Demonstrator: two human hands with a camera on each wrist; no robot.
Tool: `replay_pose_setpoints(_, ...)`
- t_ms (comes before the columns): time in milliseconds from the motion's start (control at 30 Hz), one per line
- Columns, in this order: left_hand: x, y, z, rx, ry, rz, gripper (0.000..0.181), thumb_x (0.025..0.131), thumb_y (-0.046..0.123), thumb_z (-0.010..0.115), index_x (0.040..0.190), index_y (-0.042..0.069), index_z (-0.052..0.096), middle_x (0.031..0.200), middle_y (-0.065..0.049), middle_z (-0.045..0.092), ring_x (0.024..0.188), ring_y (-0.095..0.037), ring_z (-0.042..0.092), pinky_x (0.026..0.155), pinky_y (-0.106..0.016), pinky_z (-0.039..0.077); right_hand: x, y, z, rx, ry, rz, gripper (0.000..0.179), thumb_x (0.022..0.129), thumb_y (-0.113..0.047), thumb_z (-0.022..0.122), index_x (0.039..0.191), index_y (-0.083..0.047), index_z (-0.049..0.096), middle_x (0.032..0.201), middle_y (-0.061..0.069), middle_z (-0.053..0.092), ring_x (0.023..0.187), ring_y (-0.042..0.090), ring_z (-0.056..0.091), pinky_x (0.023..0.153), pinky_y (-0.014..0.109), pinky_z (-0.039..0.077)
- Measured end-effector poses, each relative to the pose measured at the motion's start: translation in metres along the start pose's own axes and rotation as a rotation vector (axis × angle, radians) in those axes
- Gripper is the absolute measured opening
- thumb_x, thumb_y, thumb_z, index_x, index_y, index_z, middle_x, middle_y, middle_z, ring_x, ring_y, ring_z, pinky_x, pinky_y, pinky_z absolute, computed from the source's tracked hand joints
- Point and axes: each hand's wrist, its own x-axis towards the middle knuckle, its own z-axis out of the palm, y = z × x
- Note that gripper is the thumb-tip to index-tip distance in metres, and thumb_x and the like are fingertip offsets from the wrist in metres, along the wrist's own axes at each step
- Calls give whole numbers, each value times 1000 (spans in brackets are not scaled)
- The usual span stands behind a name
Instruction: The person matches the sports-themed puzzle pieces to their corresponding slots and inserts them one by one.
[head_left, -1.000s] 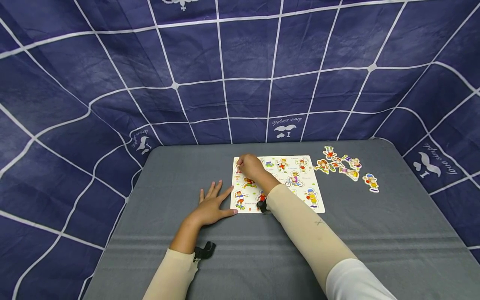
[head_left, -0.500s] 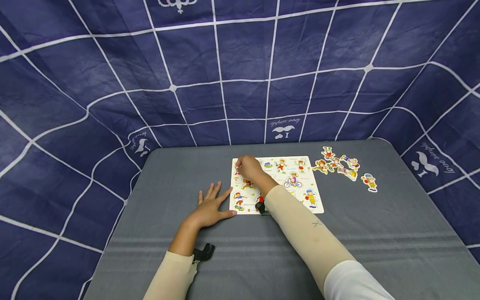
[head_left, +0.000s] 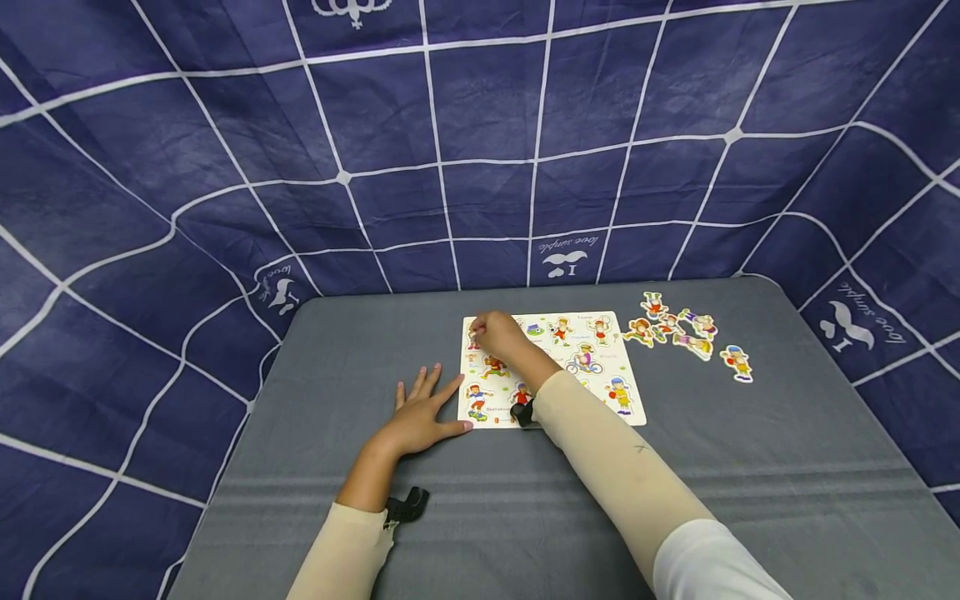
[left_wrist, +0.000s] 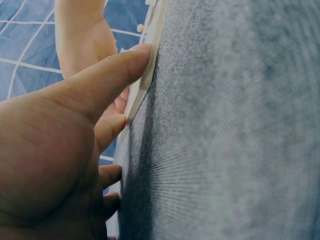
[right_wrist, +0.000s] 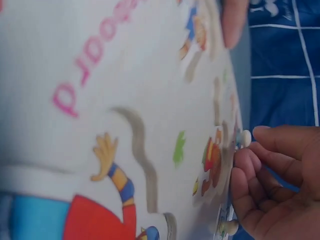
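A white puzzle board with printed figures and cut-out slots lies on the grey cloth. My right hand is over its upper left corner, fingers curled. In the right wrist view, the thumb and finger of my right hand are at the small pale knob of a puzzle piece, largely hidden and seen edge-on. My left hand lies spread on the cloth at the board's left side. Its thumb and index finger touch the board's edge, as the left wrist view also shows for the left hand.
Several loose puzzle pieces lie grouped right of the board. One loose piece sits apart, nearer the right. A blue gridded curtain surrounds the table's back and sides. Another knob stands up from the board.
The view shifts slightly. My right hand stays over the board's upper left corner with only tiny finger movement. The left hand stays in place at the edge.
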Motion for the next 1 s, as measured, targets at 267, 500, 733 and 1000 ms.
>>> replay_pose_setpoints(267,-2,1,-1,-7,6,1,86,88,61,69,160,32,31,171,-15,7,158,-39,-4,120,-71,-8,-10,0,-4,164,23,22,25,94,-18,67,117,-9,73,100,5,72,92,20,62,91,34,50)
replay_pose_setpoints(500,-1,0,0,1,4,-1,86,88,63,68,160,33,31,171,-14,7,159,-39,-4,120,-71,-7,-18,4,-4,331,89,-8,21,95,-21,70,114,-11,73,105,6,73,94,18,67,85,32,53)
replay_pose_setpoints(733,0,1,0,2,2,-3,86,88,62,68,160,33,31,171,-14,7,159,-39,-4,120,-70,-7,-28,5,-6,447,151,-52,28,96,-22,66,118,-6,73,102,5,73,92,15,69,77,25,52)
replay_pose_setpoints(1000,0,0,1,-2,-3,-15,87,88,63,68,160,34,30,172,-14,6,159,-38,-4,121,-70,-8,-43,4,-17,512,199,-62,27,97,-23,68,117,-6,73,105,7,74,93,17,68,82,27,53)
